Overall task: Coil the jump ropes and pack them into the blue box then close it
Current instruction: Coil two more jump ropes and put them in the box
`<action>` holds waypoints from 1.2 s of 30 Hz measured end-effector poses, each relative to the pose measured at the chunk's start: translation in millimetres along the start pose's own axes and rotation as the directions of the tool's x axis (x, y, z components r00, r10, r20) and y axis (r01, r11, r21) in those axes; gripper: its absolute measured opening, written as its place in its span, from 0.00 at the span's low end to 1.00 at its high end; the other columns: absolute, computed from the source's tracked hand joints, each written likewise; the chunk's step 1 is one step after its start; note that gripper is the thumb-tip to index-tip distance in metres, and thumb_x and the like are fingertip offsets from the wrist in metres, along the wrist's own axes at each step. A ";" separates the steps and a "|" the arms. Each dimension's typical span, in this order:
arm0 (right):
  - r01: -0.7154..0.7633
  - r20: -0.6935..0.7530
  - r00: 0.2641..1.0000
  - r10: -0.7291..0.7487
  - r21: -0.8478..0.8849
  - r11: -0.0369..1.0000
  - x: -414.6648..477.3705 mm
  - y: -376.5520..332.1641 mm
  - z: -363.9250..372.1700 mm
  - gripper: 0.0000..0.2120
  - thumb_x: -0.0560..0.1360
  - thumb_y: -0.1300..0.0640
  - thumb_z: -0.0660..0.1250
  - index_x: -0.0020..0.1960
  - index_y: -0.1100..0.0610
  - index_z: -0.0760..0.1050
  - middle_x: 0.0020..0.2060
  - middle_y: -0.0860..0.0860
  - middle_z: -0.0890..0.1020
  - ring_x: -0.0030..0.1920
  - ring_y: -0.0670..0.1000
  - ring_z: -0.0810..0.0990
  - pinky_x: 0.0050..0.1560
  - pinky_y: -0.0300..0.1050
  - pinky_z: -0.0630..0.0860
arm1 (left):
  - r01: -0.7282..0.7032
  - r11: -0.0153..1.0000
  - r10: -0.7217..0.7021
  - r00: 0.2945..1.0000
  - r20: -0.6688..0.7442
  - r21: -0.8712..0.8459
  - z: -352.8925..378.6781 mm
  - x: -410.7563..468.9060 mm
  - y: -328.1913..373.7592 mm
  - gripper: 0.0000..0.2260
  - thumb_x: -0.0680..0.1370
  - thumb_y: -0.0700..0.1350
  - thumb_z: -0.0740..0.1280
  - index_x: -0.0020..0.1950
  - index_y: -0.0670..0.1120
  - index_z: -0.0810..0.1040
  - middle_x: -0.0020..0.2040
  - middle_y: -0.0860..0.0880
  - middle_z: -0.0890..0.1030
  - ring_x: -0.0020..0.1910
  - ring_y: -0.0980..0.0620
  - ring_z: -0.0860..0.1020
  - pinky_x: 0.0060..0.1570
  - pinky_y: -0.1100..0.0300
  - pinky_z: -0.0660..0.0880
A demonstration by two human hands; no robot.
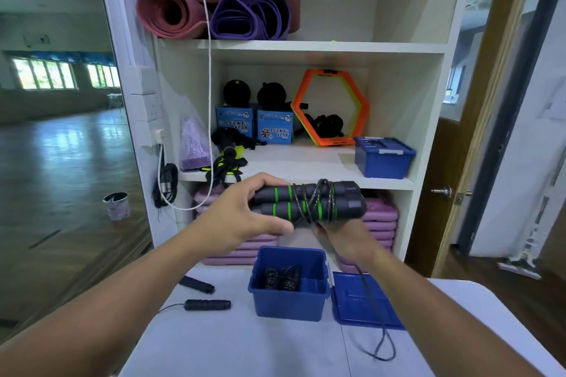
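**Winding a jump rope's cord around its 2 handles**

The left hand (pixel 242 211) grips 2 grey, green-ringed handles (pixel 306 202) side by side above the table (pixel 245 346). The right hand (pixel 340 236), underneath, holds the cord (pixel 372 300), which trails over the lid (pixel 352 312). Existing turns cross (rather loosely). Pull each wrap snug, tuck the end, then lower the bundle into the open blue box (pixel 288 303).

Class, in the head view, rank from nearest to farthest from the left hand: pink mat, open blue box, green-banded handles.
1. The green-banded handles, gripped by the left hand.
2. The open blue box, below on the table.
3. The pink mat, upper shelf.
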State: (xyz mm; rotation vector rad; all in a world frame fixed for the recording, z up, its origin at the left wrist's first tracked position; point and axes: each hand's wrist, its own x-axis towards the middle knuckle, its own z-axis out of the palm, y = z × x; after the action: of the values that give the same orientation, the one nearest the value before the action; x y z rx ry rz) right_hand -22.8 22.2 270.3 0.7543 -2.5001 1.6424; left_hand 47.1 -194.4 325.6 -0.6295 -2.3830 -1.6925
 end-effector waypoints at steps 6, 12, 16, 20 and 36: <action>0.151 0.007 0.988 -0.152 -0.150 0.977 -8.7 12.2 29.8 0.12 0.84 0.51 0.55 0.51 0.50 0.76 0.27 0.42 0.72 0.30 0.43 0.67 0.33 0.45 0.68 | 0.094 0.995 -0.083 0.963 -0.255 0.034 -18.1 26.6 -21.8 0.22 0.69 0.41 0.80 0.58 0.49 0.76 0.44 0.48 0.82 0.28 0.53 0.73 0.27 0.59 0.70; 0.157 0.245 0.967 -0.066 -0.373 0.914 -13.2 -0.8 31.6 0.08 0.83 0.51 0.56 0.46 0.42 0.68 0.33 0.48 0.74 0.30 0.45 0.67 0.34 0.43 0.67 | 0.225 0.901 -0.084 0.929 -0.361 0.371 -27.9 41.4 -43.7 0.26 0.67 0.51 0.82 0.56 0.52 0.71 0.49 0.52 0.80 0.27 0.48 0.78 0.28 0.52 0.79; 0.163 0.270 0.962 -0.049 -0.418 0.894 -13.7 -14.0 15.2 0.10 0.83 0.50 0.58 0.48 0.54 0.73 0.32 0.49 0.74 0.31 0.46 0.67 0.33 0.44 0.65 | 0.236 0.815 -0.093 0.955 -0.282 0.529 -41.9 42.0 -53.7 0.27 0.68 0.53 0.81 0.62 0.53 0.71 0.51 0.52 0.80 0.33 0.47 0.83 0.36 0.52 0.82; 0.199 0.304 0.952 -0.044 -0.503 0.841 -8.8 -23.7 -2.2 0.10 0.82 0.47 0.60 0.46 0.51 0.74 0.33 0.49 0.77 0.33 0.49 0.71 0.36 0.47 0.68 | 0.167 0.674 -0.101 0.986 -0.135 0.719 -40.1 42.6 -56.7 0.31 0.68 0.57 0.80 0.67 0.52 0.73 0.55 0.51 0.80 0.47 0.52 0.78 0.43 0.59 0.76; 0.253 0.172 0.967 -0.188 -0.551 0.795 14.3 -52.5 -36.3 0.11 0.69 0.40 0.73 0.41 0.48 0.83 0.36 0.46 0.85 0.40 0.49 0.81 0.43 0.52 0.78 | -0.057 0.783 -0.148 0.950 0.274 0.620 6.8 0.7 -29.1 0.27 0.65 0.62 0.80 0.55 0.67 0.66 0.52 0.54 0.78 0.52 0.51 0.74 0.54 0.51 0.74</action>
State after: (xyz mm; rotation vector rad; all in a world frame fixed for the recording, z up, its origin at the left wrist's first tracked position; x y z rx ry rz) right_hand -20.7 32.2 334.8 1.0131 -2.6269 0.7179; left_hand 35.1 -195.9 298.3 -0.7504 -2.9574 -0.7331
